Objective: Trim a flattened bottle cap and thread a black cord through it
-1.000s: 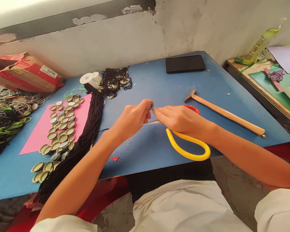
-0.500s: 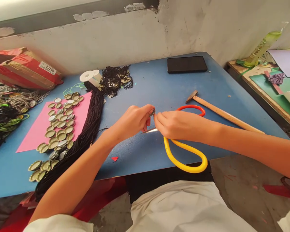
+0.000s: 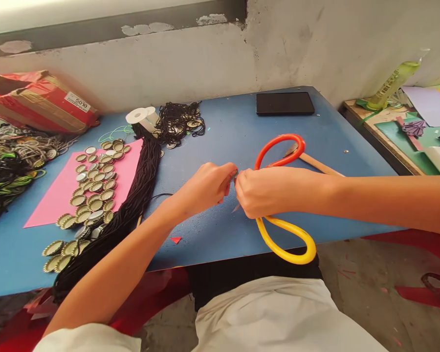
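My left hand (image 3: 205, 188) pinches a small bottle cap (image 3: 234, 174) over the blue table (image 3: 227, 132); the cap is mostly hidden between the fingers. My right hand (image 3: 269, 191) is closed around large scissors with a red handle loop (image 3: 276, 149) raised above the hand and a yellow loop (image 3: 288, 239) hanging below it. The blade tip (image 3: 236, 208) shows just under the two hands, which touch each other at the cap.
A pink sheet (image 3: 64, 193) with several bottle caps (image 3: 93, 188) lies left, beside a bundle of black cords (image 3: 132, 205). A white spool (image 3: 139, 116), a tangle of corded caps (image 3: 178, 122), a black phone (image 3: 285, 103), a hammer (image 3: 317, 165) and a red box (image 3: 40, 102) lie around.
The scissors have tilted up: the red loop rose above my right hand and the blade swung down. Both hands stayed together at the cap.
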The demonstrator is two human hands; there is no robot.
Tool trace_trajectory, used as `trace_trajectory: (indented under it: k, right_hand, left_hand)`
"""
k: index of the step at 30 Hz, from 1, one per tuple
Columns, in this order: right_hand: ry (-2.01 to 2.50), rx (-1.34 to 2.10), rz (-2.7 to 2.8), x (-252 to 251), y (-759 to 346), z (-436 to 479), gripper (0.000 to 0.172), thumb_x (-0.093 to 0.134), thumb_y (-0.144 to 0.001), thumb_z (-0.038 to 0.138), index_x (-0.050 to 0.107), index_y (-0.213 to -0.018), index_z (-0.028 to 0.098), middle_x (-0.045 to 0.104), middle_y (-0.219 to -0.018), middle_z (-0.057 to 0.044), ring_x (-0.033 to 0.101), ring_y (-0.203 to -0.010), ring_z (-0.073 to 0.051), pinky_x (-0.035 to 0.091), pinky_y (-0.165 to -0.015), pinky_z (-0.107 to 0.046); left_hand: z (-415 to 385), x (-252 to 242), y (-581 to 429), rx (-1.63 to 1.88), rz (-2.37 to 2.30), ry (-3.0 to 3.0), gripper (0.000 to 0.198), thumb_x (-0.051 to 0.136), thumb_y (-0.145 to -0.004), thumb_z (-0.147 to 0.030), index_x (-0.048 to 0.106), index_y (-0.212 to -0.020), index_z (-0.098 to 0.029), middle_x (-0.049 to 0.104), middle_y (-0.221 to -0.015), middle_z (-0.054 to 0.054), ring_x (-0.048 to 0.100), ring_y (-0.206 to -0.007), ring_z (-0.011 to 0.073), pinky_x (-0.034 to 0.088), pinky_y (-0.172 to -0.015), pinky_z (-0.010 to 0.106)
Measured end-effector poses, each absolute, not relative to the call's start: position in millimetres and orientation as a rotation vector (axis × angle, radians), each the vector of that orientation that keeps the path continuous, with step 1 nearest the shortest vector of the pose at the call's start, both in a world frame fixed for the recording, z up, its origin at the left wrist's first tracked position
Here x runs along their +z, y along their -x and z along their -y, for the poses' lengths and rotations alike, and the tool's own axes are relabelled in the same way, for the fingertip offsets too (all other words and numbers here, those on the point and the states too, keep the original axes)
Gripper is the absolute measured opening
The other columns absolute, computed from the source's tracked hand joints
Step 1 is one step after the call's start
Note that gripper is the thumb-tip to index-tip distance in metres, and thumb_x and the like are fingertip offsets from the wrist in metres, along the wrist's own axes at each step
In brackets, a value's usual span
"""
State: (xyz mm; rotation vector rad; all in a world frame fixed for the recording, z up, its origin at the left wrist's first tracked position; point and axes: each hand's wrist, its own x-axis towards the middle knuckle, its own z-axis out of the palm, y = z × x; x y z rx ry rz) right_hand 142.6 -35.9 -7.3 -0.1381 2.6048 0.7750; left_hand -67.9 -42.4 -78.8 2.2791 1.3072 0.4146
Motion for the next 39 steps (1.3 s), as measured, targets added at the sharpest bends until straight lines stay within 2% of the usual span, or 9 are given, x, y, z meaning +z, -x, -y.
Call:
trace_trajectory:
  k: [4, 8, 12, 16, 19, 23, 29, 32, 39]
  right_hand:
    - [0.179, 0.693, -2.545, 0, -129, 36, 0.042, 0.064, -0.093, -0.01, 0.057, -0.066, 0.022, 0.059, -0.063, 0.002, 0.054, -0.062, -0.017, 0.037, -0.06, -0.034]
    - [0.117, 0.668, -2.559, 4, -128, 32, 0.04, 0.058, -0.093, -0.012, 0.064, -0.072, 0.021, 0.064, -0.067, 0.001, 0.058, -0.065, -0.018, 0.038, -0.062, -0.035]
    - [-0.092, 0.686, -2.615, 0, -138, 25, 0.035, 0.053, -0.095, -0.015, 0.072, -0.091, 0.015, 0.073, -0.082, -0.003, 0.065, -0.071, -0.018, 0.035, -0.062, -0.034]
    - [-0.339, 0.71, -2.772, -14, -147, 17, 0.032, 0.047, -0.102, -0.012, 0.068, -0.102, 0.012, 0.076, -0.095, -0.009, 0.069, -0.079, -0.019, 0.033, -0.064, -0.034]
    - [-0.41, 0.646, -2.839, -21, -153, 14, 0.031, 0.043, -0.105, -0.01, 0.066, -0.107, 0.011, 0.076, -0.1, -0.011, 0.07, -0.083, -0.021, 0.033, -0.064, -0.034]
    - [-0.394, 0.63, -2.835, -23, -158, 12, 0.034, 0.039, -0.106, -0.01, 0.066, -0.111, 0.01, 0.077, -0.105, -0.013, 0.07, -0.088, -0.024, 0.033, -0.067, -0.036]
    - [-0.495, 0.495, -2.911, -31, -159, 10, 0.033, 0.037, -0.108, -0.008, 0.063, -0.109, 0.012, 0.074, -0.098, -0.01, 0.067, -0.083, -0.023, 0.029, -0.064, -0.035]
    - [-0.538, 0.474, -2.973, -40, -158, 10, 0.032, 0.037, -0.107, -0.009, 0.062, -0.111, 0.012, 0.073, -0.096, -0.009, 0.065, -0.081, -0.022, 0.028, -0.063, -0.035]
    - [-0.653, 0.44, -3.12, -51, -155, 15, 0.033, 0.037, -0.106, -0.008, 0.06, -0.105, 0.015, 0.067, -0.086, -0.005, 0.06, -0.074, -0.021, 0.029, -0.064, -0.034]
  left_hand:
    - [44, -76, 68, 0.371, -1.331, -2.245, 0.025, 0.046, -0.076, -0.003, 0.057, -0.085, -0.023, 0.057, -0.051, -0.01, 0.057, -0.044, 0.0124, 0.039, -0.052, 0.024]
    - [42, -79, 68, 0.478, -1.363, -2.27, 0.021, 0.048, -0.076, -0.006, 0.056, -0.083, -0.024, 0.061, -0.052, -0.008, 0.058, -0.045, 0.0136, 0.038, -0.054, 0.025]
    - [37, -86, 66, 0.741, -1.438, -2.219, 0.014, 0.049, -0.091, -0.016, 0.061, -0.091, -0.022, 0.068, -0.058, -0.005, 0.06, -0.051, 0.014, 0.041, -0.055, 0.024]
    - [32, -88, 65, 0.95, -1.412, -2.007, 0.025, 0.048, -0.109, -0.035, 0.066, -0.099, -0.021, 0.074, -0.067, -0.001, 0.073, -0.059, 0.0163, 0.052, -0.055, 0.022]
    - [29, -88, 67, 0.965, -1.31, -1.883, 0.028, 0.05, -0.112, -0.04, 0.067, -0.102, -0.02, 0.079, -0.076, 0.002, 0.08, -0.065, 0.019, 0.064, -0.061, 0.026]
    - [28, -91, 67, 0.969, -1.287, -1.88, 0.028, 0.052, -0.113, -0.042, 0.066, -0.102, -0.021, 0.078, -0.078, 0.003, 0.079, -0.064, 0.0174, 0.065, -0.061, 0.025]
    - [35, -100, 57, 1.064, -1.416, -1.911, 0.028, 0.046, -0.114, -0.043, 0.061, -0.101, -0.023, 0.074, -0.075, 0.0, 0.08, -0.07, 0.0176, 0.062, -0.064, 0.024]
    - [40, -104, 52, 1.125, -1.471, -1.936, 0.026, 0.046, -0.114, -0.039, 0.06, -0.099, -0.023, 0.073, -0.076, -0.001, 0.077, -0.07, 0.0151, 0.06, -0.064, 0.022]
    - [48, -103, 47, 1.321, -1.473, -1.828, 0.022, 0.05, -0.112, -0.036, 0.065, -0.103, -0.021, 0.072, -0.08, -0.002, 0.074, -0.073, 0.0142, 0.069, -0.075, 0.028]
